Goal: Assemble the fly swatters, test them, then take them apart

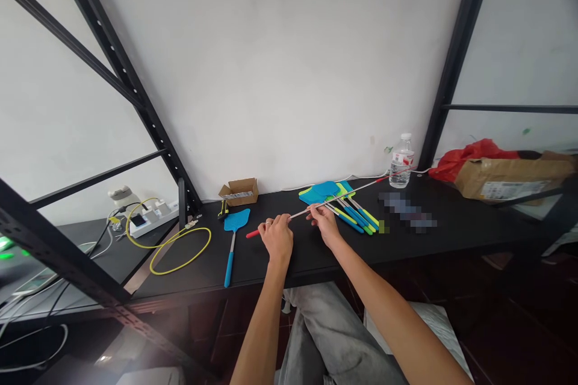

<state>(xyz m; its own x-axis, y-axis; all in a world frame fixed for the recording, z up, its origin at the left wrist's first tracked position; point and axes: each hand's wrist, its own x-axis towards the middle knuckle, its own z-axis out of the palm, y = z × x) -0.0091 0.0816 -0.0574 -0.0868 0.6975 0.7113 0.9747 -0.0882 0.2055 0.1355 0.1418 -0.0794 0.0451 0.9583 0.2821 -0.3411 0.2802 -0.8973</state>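
A fly swatter (299,213) with a red handle and a long metal rod is in both hands. It slants up to the right over the table. My left hand (276,238) is closed around it near the red handle, whose end sticks out to the left. With bent fingers, my right hand (323,222) grips the rod further along. The swatter's red far end appears as a thin line in front of a water bottle (401,162). Behind my right hand lies a pile of blue and yellow-green fly swatters (356,216). A single blue fly swatter (237,221) lies left of my left hand.
A small open cardboard box (242,192) stands by the wall, with a yellow-and-black object (223,210) beside it. A yellow cable (180,243) and a power strip (153,219) are at left. A taped carton (510,177) sits at right. Black metal posts (460,60) frame the table.
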